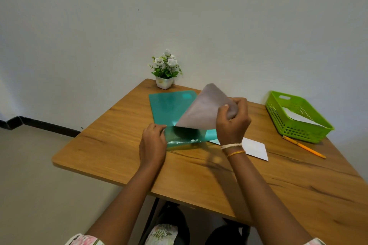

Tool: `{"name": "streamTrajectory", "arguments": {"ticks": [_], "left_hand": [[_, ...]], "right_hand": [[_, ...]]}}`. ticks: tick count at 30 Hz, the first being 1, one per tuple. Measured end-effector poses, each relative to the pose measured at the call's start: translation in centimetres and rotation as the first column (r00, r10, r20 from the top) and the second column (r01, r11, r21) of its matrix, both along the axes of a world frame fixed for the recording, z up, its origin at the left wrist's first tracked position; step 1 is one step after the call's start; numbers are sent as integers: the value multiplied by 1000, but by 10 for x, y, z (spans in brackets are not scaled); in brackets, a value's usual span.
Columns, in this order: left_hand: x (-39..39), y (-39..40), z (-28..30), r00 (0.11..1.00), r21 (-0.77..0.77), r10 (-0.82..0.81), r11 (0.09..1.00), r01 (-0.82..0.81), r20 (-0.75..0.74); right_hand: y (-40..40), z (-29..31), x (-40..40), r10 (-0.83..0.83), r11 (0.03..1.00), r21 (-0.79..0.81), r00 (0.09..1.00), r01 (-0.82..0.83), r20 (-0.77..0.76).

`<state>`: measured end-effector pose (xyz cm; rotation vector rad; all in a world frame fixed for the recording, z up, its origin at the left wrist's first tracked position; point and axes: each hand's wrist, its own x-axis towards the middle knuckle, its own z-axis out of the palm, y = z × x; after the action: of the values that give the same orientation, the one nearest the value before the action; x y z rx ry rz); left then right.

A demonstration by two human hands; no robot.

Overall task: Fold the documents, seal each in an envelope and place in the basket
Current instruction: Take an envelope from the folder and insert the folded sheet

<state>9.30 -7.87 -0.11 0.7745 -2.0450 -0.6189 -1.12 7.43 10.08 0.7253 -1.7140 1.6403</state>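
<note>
Head view: right hand (233,119) pinches the lifted document (201,109) (left hand (153,141) grips the teal folder (171,105) edge)

Wooden table (111,153) against a plain pale wall (219,16), black skirting (45,124), beige floor (29,185).

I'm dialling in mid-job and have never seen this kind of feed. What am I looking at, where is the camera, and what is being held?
There is no machine here: a person works with two bare hands, and the single picture comes from a camera worn on their head, looking forward and down. The right hand grips a sheet of paper and lifts it out of a teal plastic folder, while the left hand pinches the folder's near edge. On the wooden table also lie a white envelope beside the right wrist, a yellow pencil, and a green basket at the right with something white already in it. A small potted plant stands at the far corner.
</note>
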Motion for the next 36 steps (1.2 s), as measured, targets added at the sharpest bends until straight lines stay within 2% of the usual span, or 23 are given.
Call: {"name": "streamTrajectory", "arguments": {"ticks": [4,7,9,11,13,15,16,20,23,27,29,31,32,34,36], "left_hand": [[3,7,1,996,-90,25,996,-17,88],[2,11,1,981,-249,51,969,-2,190],[0,17,4,970,-370,22,926,72,242],[-2,21,6,947,-446,-77,868,217,310],[-5,19,3,882,-384,-205,841,380,424],[-7,15,-1,815,-248,-251,870,427,522],[-8,13,-3,804,-224,-223,889,400,551],[-10,13,-2,794,-285,-31,924,254,607],[-10,14,0,780,-281,39,943,178,625],[-9,16,-3,770,-208,91,977,55,631],[-10,17,-3,765,-177,117,984,-4,633],[-10,18,-2,746,-155,147,986,-59,649],[-10,18,-2,743,-149,163,985,-87,648],[-10,18,-1,783,-175,173,981,-84,597],[-12,17,-2,827,-229,42,968,106,560]], "right_hand": [[8,31,-14,-105,976,-187,993,112,50],[16,44,-23,-132,942,-296,986,157,102],[20,46,-28,-142,924,-337,980,182,141],[22,42,-31,-143,919,-345,976,193,167],[22,35,-30,-131,925,-328,971,192,198],[20,27,-28,-98,935,-312,968,168,229],[19,23,-26,-83,940,-304,968,155,235],[17,13,-20,-56,958,-260,970,119,238],[17,10,-17,-17,975,-215,979,62,205],[20,4,-12,119,985,107,981,-136,153],[21,0,-15,161,921,319,963,-225,215],[20,-7,-20,95,859,465,960,-213,262],[20,-12,-22,58,860,474,958,-192,282],[21,-18,-25,-13,915,387,950,-115,312],[22,-17,-24,-73,972,236,951,0,300]]}}
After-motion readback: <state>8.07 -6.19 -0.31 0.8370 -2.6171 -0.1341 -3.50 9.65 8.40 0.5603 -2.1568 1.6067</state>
